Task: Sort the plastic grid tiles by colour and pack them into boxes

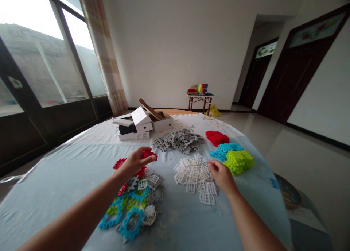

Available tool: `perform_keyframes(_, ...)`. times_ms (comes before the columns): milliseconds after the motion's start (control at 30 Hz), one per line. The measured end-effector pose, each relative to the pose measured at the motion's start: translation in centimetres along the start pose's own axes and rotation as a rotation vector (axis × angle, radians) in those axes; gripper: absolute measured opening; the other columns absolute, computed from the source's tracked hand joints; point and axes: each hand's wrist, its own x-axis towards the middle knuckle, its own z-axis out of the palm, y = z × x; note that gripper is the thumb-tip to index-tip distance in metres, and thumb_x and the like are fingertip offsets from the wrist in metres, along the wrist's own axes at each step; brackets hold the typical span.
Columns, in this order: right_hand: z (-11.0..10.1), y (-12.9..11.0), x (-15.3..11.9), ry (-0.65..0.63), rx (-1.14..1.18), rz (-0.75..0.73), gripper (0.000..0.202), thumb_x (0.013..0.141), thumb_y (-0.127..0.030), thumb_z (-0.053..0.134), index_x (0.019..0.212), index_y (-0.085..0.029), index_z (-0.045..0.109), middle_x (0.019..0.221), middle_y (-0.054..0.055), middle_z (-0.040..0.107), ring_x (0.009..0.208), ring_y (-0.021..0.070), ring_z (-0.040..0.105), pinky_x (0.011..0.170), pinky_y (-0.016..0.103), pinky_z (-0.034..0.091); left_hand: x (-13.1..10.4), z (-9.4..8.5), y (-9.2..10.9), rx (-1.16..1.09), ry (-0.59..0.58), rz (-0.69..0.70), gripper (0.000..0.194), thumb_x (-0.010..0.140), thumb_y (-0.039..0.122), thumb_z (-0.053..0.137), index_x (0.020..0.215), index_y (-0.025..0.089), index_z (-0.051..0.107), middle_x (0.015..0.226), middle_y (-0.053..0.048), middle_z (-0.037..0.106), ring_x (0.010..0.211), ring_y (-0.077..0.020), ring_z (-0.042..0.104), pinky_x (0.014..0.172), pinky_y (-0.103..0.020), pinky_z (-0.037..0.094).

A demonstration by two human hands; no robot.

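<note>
My left hand (138, 159) is closed on a red plastic building piece (150, 155), above the near-left part of the table. Below it lies a mixed pile of red, blue (132, 224), green, grey and white pieces, partly hidden by my forearm. My right hand (222, 174) is closed in a pinch at the right edge of a heap of white window-shaped pieces (193, 174); whatever its fingertips grip is too small to make out. Right of that hand are stacked lime-green pieces (239, 162), with blue (226, 151) and red (217, 138) stacks behind them.
Grey pieces (179, 141) form a heap at mid-table. Beyond them stand open white boxes (162, 124) at the back left. A cloth (82, 170) covers the round table. By the wall is a small side table (201, 96) with bright packages; a stool (288, 192) stands at right.
</note>
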Motion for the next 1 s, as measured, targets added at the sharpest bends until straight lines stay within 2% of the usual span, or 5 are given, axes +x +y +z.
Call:
perform_keyframes(167, -0.1, -0.6, 0.1, 0.014, -0.011, -0.022, 0.029, 0.079, -0.035, 0.044, 0.087, -0.016, 0.065, 0.077, 0.007, 0.068, 0.072, 0.0190, 0.063, 0.069, 0.029, 0.049, -0.2, 2.2, 2.1, -0.133, -0.074, -0.081, 0.071, 0.061, 0.046, 0.068, 0.120, 0.017, 0.043, 0.074, -0.002, 0.065, 0.060, -0.0128, 0.055, 0.050, -0.023, 0.037)
perform_keyframes(467, -0.2, -1.9, 0.1, 0.054, 0.061, -0.048, 0.024, 0.080, -0.031, 0.048, 0.088, -0.017, 0.064, 0.081, 0.006, 0.068, 0.072, 0.0167, 0.061, 0.069, 0.029, 0.050, 1.0, 7.8, 4.8, -0.330, -0.231, -0.201, 0.065, 0.063, 0.036, 0.065, 0.124, 0.023, 0.046, 0.098, -0.006, 0.065, 0.081, -0.0173, 0.061, 0.060, -0.025, 0.045)
perform_keyframes(767, 0.1, -5.7, -1.2, -0.228, 0.266, -0.265, 0.059, 0.066, -0.037, 0.070, 0.120, -0.024, 0.050, 0.117, 0.008, 0.054, 0.100, 0.0194, 0.055, 0.072, 0.028, 0.052, 0.8, 13.4, 4.2, -0.351, -0.350, -0.142, 0.067, 0.062, 0.035, 0.067, 0.123, 0.017, 0.045, 0.082, -0.004, 0.065, 0.065, -0.0117, 0.057, 0.056, -0.024, 0.043)
perform_keyframes(900, 0.1, -6.4, -1.5, -0.228, 0.206, -0.272, 0.047, 0.068, -0.035, 0.068, 0.112, -0.024, 0.056, 0.111, 0.007, 0.057, 0.098, 0.0193, 0.056, 0.071, 0.029, 0.051, 1.1, 12.8, 4.5, -0.206, -0.342, -0.076, 0.074, 0.061, 0.043, 0.066, 0.125, 0.015, 0.042, 0.079, -0.004, 0.065, 0.059, -0.0132, 0.056, 0.052, -0.026, 0.044)
perform_keyframes(1000, -0.8, -6.5, -0.8, -0.116, 0.137, -0.271, 0.048, 0.069, -0.033, 0.069, 0.114, -0.024, 0.055, 0.111, 0.006, 0.058, 0.101, 0.0198, 0.054, 0.082, 0.033, 0.048, 1.1, 8.6, 4.3, -0.096, -0.156, 0.028, 0.080, 0.055, 0.053, 0.067, 0.124, 0.021, 0.042, 0.092, -0.007, 0.065, 0.068, -0.0186, 0.061, 0.054, -0.029, 0.048)
